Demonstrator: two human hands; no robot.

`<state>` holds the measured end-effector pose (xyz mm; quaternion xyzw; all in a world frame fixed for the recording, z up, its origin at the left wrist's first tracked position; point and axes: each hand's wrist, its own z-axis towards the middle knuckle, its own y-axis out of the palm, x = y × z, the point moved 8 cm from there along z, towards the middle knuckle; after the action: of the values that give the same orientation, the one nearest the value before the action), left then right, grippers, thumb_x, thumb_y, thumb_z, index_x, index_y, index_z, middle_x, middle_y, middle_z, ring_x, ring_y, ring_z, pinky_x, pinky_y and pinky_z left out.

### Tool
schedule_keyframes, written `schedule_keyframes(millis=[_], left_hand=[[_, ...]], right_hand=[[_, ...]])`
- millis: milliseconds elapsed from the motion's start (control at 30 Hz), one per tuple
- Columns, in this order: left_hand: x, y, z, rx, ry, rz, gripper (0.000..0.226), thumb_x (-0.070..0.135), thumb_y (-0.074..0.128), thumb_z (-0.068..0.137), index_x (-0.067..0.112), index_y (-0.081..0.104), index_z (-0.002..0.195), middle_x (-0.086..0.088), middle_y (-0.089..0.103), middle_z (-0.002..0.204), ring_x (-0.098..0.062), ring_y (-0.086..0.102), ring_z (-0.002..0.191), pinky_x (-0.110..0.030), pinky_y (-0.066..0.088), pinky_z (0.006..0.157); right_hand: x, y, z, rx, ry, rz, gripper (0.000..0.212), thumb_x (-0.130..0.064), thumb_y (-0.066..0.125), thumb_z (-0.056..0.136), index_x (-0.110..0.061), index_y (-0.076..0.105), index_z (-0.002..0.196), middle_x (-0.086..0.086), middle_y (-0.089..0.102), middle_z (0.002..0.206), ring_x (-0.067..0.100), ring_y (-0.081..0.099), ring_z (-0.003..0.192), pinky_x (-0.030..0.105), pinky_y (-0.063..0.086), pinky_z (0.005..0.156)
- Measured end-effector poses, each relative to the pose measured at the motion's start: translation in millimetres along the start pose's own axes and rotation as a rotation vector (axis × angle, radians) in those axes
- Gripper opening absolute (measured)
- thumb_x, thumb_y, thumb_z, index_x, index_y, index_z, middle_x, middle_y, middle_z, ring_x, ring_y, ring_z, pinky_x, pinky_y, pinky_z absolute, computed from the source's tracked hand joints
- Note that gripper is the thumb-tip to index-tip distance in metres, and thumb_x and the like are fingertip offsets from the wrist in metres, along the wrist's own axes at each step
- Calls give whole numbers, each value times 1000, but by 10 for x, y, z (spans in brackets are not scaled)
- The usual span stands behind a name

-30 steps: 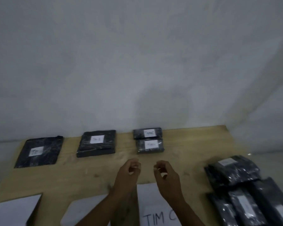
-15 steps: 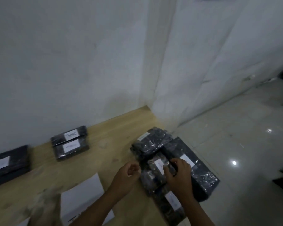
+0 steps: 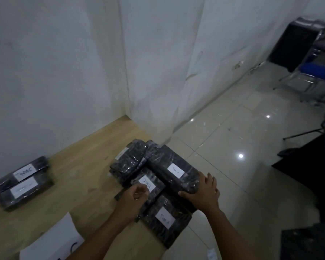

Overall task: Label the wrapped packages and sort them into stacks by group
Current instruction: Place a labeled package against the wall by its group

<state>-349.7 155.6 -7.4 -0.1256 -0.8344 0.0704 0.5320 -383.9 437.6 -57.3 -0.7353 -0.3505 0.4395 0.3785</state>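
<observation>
A pile of black wrapped packages lies at the right end of the wooden table. My right hand grips the near end of a long package labelled "Tim A". My left hand hovers with curled fingers over a smaller package labelled "Tim C" and pinches a small pale piece. Another "Tim A" package lies nearest me, overhanging the table edge. More dark packages sit behind. Two "Tim C" packages lie side by side at the far left.
A white paper sheet with dark writing lies at the table's near edge. White walls meet in a corner behind the table. Right of the table is shiny tiled floor, with a blue-seated chair and dark furniture farther off.
My view swung right from the sorted stacks to the unsorted pile. Both hands moved right with it. My right hand reached onto the pile and took hold of the long "Tim A" package.
</observation>
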Motion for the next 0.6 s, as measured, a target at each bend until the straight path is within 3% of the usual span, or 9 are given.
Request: schedule_keyframes(millis=[167,300,433,600], left_hand=[[3,8,51,-1,-7,-1,12,28,62,91,28,63,103,9,66,107,-11,63,102,-35,53,88],[-29,-19,59,6,-22,-19,12,24,62,91,25,63,103,6,67,108,-11,63,102,-37,54,90],[-70,-74,51,26,-26,-29,12,22,63,91,24,64,103,6,68,107,-12,65,100,-35,56,87],[-90,-124,31,21,-32,-26,11,23,62,92,25,64,103,6,68,109,-13,65,100,-38,53,90]], right_hand=[[59,88,33,-100,25,44,132,-81,70,49,-34,-1,150,6,-6,160,34,-9,146,64,13,111],[62,100,72,-77,8,49,133,-78,73,47,-36,1,149,9,-2,158,34,-5,145,61,17,113],[82,153,91,-140,-20,-28,143,-81,73,42,-36,-10,149,5,-22,157,34,-14,145,63,15,112],[77,111,107,-89,-71,-45,134,-80,69,48,-31,-2,151,5,1,157,34,-3,142,56,18,114]])
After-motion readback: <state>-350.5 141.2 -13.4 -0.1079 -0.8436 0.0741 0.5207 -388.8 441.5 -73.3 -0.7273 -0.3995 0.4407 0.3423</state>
